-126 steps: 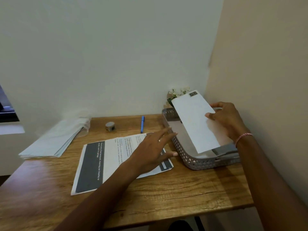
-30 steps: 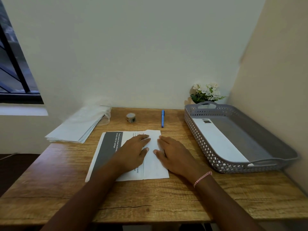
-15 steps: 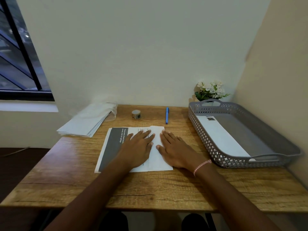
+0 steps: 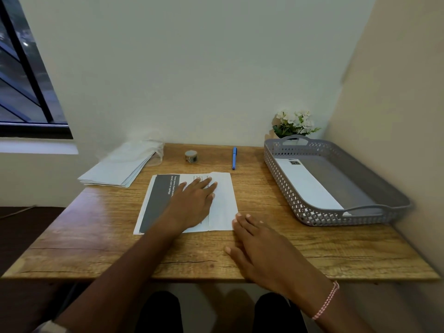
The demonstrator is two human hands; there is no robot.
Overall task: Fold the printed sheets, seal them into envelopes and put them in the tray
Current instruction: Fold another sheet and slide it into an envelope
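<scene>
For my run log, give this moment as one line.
step: folding | left hand: flat on printed sheet | right hand: on table | tray: one envelope

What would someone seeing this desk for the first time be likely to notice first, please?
Probably the left hand pressed flat on the partly folded printed sheet with a dark grey band at the middle of the wooden table, with the right hand beside its near right corner. Next, the grey perforated plastic tray on the right, holding one white envelope.
</scene>
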